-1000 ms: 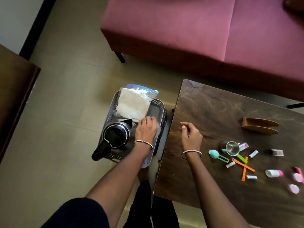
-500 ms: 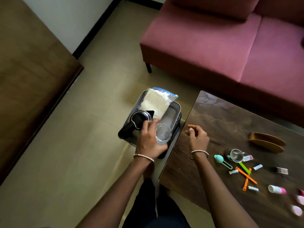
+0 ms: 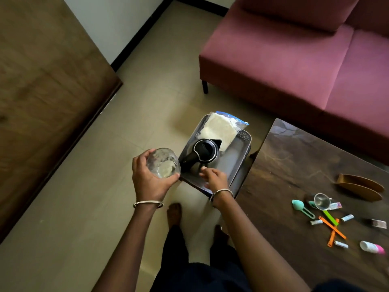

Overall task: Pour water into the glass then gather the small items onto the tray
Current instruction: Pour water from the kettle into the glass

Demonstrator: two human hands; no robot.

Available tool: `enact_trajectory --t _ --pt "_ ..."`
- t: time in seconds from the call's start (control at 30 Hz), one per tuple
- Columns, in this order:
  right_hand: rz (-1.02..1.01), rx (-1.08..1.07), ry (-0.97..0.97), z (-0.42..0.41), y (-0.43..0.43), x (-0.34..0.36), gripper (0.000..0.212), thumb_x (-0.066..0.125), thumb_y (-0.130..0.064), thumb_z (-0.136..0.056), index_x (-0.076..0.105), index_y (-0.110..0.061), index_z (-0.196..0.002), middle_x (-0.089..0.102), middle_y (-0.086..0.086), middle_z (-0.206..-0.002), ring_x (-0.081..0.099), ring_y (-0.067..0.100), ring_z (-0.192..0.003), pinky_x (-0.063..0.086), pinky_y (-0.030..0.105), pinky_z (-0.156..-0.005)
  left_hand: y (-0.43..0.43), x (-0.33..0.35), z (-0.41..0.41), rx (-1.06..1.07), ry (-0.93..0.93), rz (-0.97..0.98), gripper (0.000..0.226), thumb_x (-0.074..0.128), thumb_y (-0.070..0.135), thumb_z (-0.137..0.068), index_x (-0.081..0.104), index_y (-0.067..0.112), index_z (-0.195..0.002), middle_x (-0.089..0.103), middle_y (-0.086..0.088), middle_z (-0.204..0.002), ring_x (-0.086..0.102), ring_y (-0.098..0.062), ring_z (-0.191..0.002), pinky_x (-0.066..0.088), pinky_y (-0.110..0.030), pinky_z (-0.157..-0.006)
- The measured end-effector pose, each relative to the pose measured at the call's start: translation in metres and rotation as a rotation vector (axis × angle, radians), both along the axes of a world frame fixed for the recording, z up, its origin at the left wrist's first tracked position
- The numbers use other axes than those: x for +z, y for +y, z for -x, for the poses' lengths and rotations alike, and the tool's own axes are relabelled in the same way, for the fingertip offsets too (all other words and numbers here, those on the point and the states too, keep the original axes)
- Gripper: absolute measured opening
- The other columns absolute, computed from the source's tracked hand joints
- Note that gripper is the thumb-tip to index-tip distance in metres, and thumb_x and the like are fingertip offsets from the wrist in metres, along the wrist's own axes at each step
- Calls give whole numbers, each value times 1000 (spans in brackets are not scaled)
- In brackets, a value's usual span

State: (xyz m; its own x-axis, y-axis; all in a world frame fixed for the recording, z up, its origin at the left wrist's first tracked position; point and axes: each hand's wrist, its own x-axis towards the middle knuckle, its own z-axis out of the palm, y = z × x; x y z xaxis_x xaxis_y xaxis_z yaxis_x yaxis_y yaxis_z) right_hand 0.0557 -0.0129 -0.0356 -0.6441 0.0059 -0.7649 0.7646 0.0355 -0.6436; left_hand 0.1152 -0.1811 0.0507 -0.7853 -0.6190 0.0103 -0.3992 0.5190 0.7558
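Nothing legible anywhere right now: the small packets on the table show some marking, but it's far too blurred and tiny to make out a word or number.

Left hand lifts the clear round glass off the grey mesh tray as right hand moves from the table to the black kettle.

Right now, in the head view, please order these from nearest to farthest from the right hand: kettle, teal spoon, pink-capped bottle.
1. The kettle, just beyond the right hand, in the tray.
2. The teal spoon, rightward on the table.
3. The pink-capped bottle, farther right on the table.
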Motion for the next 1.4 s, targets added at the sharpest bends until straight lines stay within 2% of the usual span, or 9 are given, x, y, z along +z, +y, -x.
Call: enact_trajectory --t 0.17,0.37,0.57,0.73,0.9,1.03,1.13,1.27,1.4 --pt "67 -102 -202 9 -60 -23 23 79 -34 -80 70 -16 -90 72 5 -104 66 21 -100 50 36 -83 -57 -20 12 -101 -26 -14 91 94 25 -41 55 21 -123 48 5 -115 52 -11 -103 42 -19 -89" --pt "57 -345 -236 17 -104 -47 45 84 -38 -75 66 -10 -105 73 7 -105 70 25 -98 54 45 -97 -101 -36 35 -271 -67 -47 92 94 24 -42 55 18 -125 51 0 -118 54 -14 -105 35 -3 -88" --pt "-305 -413 -144 8 -123 -59 43 74 -40 -80 71 -2 -98 74 16 -99 68 35 -97 55 47 -91 -114 -39 59 -381 -61 -60 92 95 19 -43 56 15 -126 51 -5 -119 54 -15 -105 41 -15 -92" --pt "-452 -438 -22 4 -105 -54 31 66 -27 -85 64 3 -94 71 20 -92 65 39 -91 54 43 -82 -113 -40 73 -458 -78 -89 89 95 15 -42 58 14 -123 52 -6 -118 54 -14 -102 32 3 -89" --pt "-617 -330 155 8 -68 -37 19 69 -23 -85 60 -6 -81 58 7 -68 55 29 -68 33 30 -57 -104 -36 85 -531 -92 -89 90 95 16 -41 57 12 -122 51 -7 -119 52 -14 -104 30 5 -88" --pt "-706 -216 261 8 -42 -20 27 73 -26 -86 63 -1 -83 58 15 -67 57 34 -67 42 39 -62 -98 -27 94 -576 -94 -86 89 94 16 -41 57 13 -122 51 -5 -119 52 -13 -104 31 6 -87" --pt "-734 -154 398 9 -24 3 26 78 -22 -83 62 -3 -76 52 8 -59 51 29 -57 32 33 -56 -95 -17 102 -608 -98 -84 88 94 14 -41 57 13 -122 51 -4 -118 53 -14 -103 32 5 -87" --pt "-743 -86 604 14 4 57 32 86 -28 -75 58 -17 -64 46 -4 -50 43 8 -46 30 14 -47 -89 4 110 -657 -95 -83 87 92 14 -44 55 16 -122 57 -2 -118 58 -17 -105 43 -16 -92" --pt "-736 -33 811 22 28 127 40 88 -42 -70 59 -17 -60 46 -6 -48 38 3 -44 31 14 -46 -79 28 112 -674 -52 -120 88 93 13 -45 54 17 -124 62 -1 -119 61 -18 -108 50 -30 -96"
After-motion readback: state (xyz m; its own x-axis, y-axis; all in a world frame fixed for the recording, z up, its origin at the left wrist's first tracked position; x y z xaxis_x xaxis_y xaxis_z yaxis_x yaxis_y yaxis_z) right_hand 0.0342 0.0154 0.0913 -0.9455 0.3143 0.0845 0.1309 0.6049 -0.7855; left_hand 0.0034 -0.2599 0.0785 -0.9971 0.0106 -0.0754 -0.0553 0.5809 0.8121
